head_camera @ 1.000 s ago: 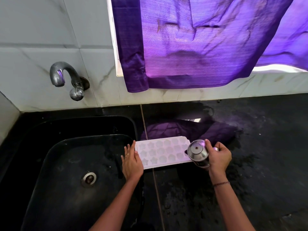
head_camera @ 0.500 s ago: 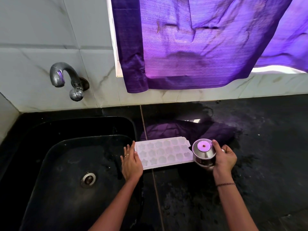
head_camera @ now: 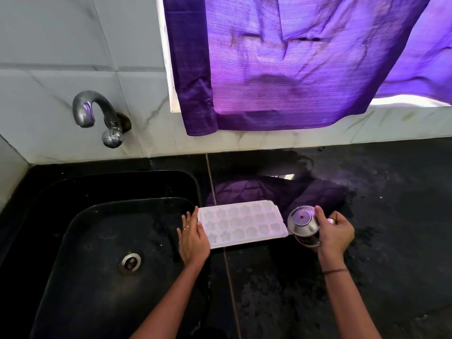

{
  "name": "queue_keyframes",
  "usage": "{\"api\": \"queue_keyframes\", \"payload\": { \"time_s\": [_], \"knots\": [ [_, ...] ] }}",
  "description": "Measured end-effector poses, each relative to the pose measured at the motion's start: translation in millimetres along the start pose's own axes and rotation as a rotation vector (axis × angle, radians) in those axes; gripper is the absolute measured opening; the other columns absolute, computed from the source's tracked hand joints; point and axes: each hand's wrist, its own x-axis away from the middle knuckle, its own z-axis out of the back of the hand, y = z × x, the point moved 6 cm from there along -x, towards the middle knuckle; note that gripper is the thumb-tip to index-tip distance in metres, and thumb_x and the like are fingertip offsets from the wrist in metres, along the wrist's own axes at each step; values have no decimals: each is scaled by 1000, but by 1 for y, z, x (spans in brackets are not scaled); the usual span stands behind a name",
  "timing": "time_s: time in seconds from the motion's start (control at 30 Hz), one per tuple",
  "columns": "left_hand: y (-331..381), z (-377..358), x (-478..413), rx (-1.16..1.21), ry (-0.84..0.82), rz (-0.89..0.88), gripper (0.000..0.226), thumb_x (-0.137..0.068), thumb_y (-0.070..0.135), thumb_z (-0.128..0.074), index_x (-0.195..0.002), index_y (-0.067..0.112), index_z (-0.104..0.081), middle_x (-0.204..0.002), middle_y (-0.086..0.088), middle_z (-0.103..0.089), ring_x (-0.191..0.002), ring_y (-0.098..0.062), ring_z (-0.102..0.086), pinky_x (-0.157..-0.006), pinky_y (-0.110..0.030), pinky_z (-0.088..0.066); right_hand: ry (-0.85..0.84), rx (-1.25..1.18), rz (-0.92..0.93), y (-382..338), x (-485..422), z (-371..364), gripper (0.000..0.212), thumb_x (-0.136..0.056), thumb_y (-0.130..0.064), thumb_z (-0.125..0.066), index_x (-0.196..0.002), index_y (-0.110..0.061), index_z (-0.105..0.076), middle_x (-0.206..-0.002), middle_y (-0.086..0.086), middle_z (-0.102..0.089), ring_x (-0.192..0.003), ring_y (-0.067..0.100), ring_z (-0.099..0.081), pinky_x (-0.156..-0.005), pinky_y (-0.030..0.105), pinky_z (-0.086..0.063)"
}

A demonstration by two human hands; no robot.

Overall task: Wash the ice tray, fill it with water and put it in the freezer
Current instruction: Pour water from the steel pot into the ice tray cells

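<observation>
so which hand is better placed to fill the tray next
Right hand: it grips the cup at the right end of the tray; the left hand rests open against its left edge.

Matt white plastic ice tray – shiny steel cup, glossy black stone desk, sheer purple cloth curtain.

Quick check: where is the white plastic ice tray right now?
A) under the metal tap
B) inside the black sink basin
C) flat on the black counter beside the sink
C: the white plastic ice tray lies flat on the black stone counter, just right of the black sink; the left hand rests at its left end, and the right hand grips a small steel cup at its right end.
</observation>
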Motion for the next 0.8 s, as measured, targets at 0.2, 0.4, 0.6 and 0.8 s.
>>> {"api": "queue_keyframes", "payload": {
  "time_s": [0.2,0.4,0.6,0.8],
  "knots": [
    [-1,0,0,8,1,2,59,-89,30,-17,-146,28,-32,-155,-4,-28,-146,-15,-14,-119,-37,-4,9,58,25,0,-1,1,53,-78,-17,-75,-52,-13,-28,-51,1,-27,-44,7,-22,-43,19,-24],
    [-1,0,0,4,-7,10,60,-88,32,-16,-146,29,-32,-155,-3,-28,-146,-14,-13,-119,-36,-3,16,73,19,2,-2,1,53,-77,-18,-75,-52,-13,-28,-50,1,-27,-47,7,-21,-43,20,-24],
    [0,1,1,-7,-1,10,56,-91,29,-19,-146,29,-32,-155,-3,-28,-146,-14,-13,-119,-35,-3,27,102,24,1,-3,3,52,-77,-19,-75,-53,-12,-29,-51,-1,-27,-43,8,-23,-44,19,-24],
    [2,2,1,-9,2,5,60,-88,32,-16,-146,29,-32,-155,-3,-28,-146,-14,-13,-119,-36,-3,39,95,22,0,-2,4,52,-77,-17,-75,-52,-12,-30,-49,1,-29,-46,9,-24,-46,22,-28]
  ]
}}
